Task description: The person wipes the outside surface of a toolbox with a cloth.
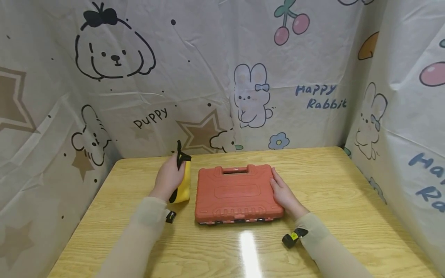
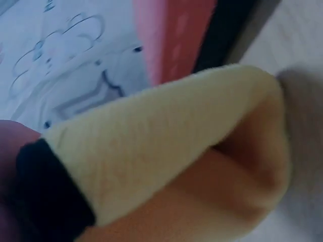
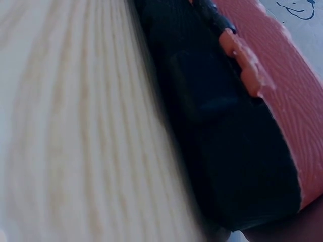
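My left hand [image 1: 170, 175] grips a yellow soft cloth item [image 1: 185, 183] with black trim, and a black strip sticks up above the fist. Seen from the left wrist, the yellow fabric [image 2: 151, 141] is folded into a loop, with a black band [image 2: 53, 194] near the hand. Just right of it, a red tool case [image 1: 240, 195] lies closed on the table, its handle at the far side. My right hand [image 1: 285, 195] rests against the case's right side, fingers extended along it and thumb at the lid's edge. The right wrist view shows the case's black lower half [image 3: 237, 156].
The light wooden table [image 1: 347, 185] is enclosed at the back and sides by a white printed cloth [image 1: 201, 77]. Black straps with small devices are on both wrists, including the right wrist device [image 1: 290, 240]. Light glares on the tabletop before the case.
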`<state>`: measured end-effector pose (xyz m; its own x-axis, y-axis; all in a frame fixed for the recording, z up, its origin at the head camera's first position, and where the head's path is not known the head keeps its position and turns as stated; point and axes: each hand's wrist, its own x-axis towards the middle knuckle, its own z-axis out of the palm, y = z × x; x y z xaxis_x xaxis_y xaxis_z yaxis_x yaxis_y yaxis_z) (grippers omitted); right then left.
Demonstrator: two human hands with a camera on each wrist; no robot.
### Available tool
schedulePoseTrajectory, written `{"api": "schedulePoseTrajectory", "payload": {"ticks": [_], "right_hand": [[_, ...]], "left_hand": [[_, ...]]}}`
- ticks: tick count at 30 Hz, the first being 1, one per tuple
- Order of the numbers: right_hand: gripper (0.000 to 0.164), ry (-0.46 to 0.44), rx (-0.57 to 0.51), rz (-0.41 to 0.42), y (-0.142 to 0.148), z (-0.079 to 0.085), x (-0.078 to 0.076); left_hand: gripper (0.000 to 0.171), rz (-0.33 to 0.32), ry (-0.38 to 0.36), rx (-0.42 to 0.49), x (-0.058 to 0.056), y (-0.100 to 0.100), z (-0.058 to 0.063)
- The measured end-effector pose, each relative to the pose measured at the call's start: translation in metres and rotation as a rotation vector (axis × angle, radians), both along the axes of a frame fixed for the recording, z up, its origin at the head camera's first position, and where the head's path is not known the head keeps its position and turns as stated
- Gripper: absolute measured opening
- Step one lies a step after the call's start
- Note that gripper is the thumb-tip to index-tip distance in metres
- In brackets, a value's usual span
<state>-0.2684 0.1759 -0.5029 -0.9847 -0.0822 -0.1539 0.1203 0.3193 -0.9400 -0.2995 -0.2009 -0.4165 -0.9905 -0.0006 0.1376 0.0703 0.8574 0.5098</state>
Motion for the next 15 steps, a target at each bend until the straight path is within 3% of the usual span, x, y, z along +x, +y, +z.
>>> {"api": "schedulePoseTrajectory", "payload": {"ticks": [2, 7, 15], "right_hand": [[0.058, -0.002, -0.004, -0.002, 0.000, 0.000, 0.000], [0.057, 0.013, 0.008, -0.004, 0.000, 0.001, 0.001], [0.057, 0.031, 0.019, 0.005, 0.000, -0.002, 0.000]], "left_hand": [[0.056, 0.001, -0.017, -0.013, -0.003, 0.008, -0.007], [0.050, -0.027, -0.010, -0.032, -0.009, 0.021, -0.019], [0.041, -0.044, -0.051, -0.048, -0.015, 0.032, -0.027]]}}
